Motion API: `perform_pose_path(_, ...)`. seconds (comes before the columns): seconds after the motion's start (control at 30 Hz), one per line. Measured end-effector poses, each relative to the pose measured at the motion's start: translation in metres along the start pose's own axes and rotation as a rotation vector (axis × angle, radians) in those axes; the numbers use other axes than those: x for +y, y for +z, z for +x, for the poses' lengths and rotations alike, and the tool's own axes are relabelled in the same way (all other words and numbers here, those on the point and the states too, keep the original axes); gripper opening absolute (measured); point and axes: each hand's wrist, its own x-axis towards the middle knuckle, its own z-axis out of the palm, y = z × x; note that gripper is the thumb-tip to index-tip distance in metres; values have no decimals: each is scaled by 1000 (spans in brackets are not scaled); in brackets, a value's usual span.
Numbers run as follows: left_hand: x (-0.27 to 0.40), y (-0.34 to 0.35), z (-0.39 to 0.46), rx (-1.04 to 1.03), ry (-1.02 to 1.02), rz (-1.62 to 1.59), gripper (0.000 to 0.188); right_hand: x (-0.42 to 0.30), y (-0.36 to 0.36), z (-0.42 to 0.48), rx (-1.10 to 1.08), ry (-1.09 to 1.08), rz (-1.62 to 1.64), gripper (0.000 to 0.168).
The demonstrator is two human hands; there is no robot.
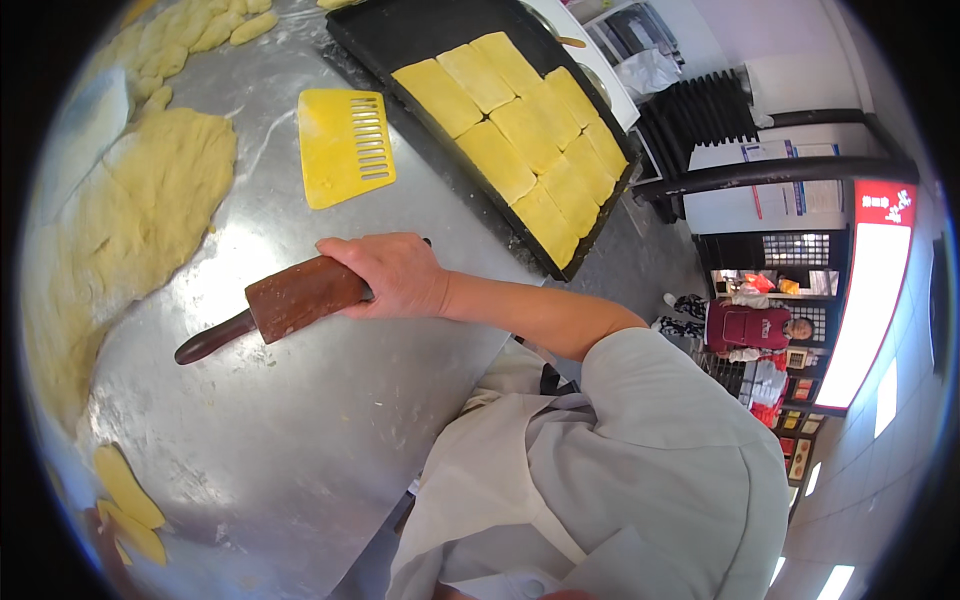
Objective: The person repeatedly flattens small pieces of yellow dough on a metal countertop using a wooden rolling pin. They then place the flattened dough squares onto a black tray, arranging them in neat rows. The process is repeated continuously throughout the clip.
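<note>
My right hand (399, 276) grips one end of a dark brown rolling pin (304, 298) with a thick barrel. Its free handle (215, 339) points away from the hand over the steel table (337, 420). Above the hand in the picture, a yellow slotted plastic scraper (345, 148) lies flat. A large sheet of yellow dough (150, 217) spreads along the table's left side. At the lower left rim, a blurred reddish-brown shape, possibly my left hand (111, 538), is beside flat yellow dough pieces (129, 487). Its grip is unclear.
A black baking tray (442, 37) holds several yellow dough rectangles (517, 135) in rows. Lumps of dough (195, 30) lie at the upper left. A pale cloth or sheet (94, 135) partly covers the dough. Stacked black trays (701, 116) and a standing person (750, 326) are behind.
</note>
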Motion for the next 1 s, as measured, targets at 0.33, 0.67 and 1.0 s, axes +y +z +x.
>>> perform_pose_path(0.33,19,-79,-59,197,101,-209,38,23,10,24,13,74,-11,79)
perform_pose_path(0.67,380,-94,-158,268,235,-393,19,19,4,15,-11,372,127,78)
perform_pose_path(1.0,576,19,-249,369,398,-482,76,76,-33,-39,15,512,470,80)
